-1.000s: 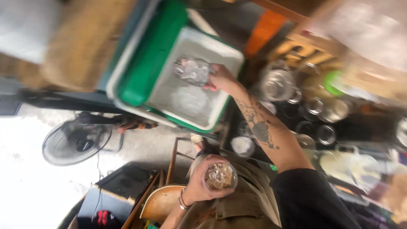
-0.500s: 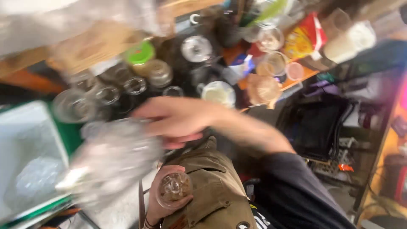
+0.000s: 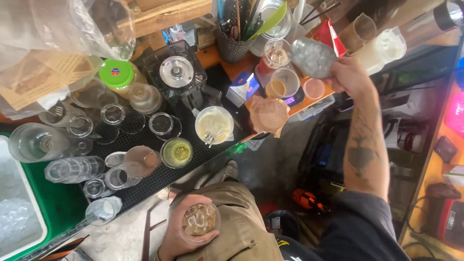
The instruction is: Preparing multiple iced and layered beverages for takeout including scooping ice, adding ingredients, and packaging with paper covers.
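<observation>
holding a clear cup of ice (image 3: 199,220) low by the lap, the left hand (image 3: 176,237) is wrapped closed around it, while the right hand (image 3: 350,75) – raised over the orange counter (image 3: 227,65) – grips a scoop full of ice (image 3: 312,57) (fingers closed on the handle) just above two plastic cups (image 3: 280,67).

Clear glossy plastic cup (image 3: 199,221), ice inside, wrapped in my left hand (image 3: 175,237). Scoop (image 3: 313,56) in my right hand (image 3: 352,76): translucent, wet sheen, material unclear to me. Below scoop: clear glossy cups (image 3: 282,83). Beyond left grip: matt black ribbed rubber mat (image 3: 159,181), clear glassware (image 3: 38,142).
</observation>
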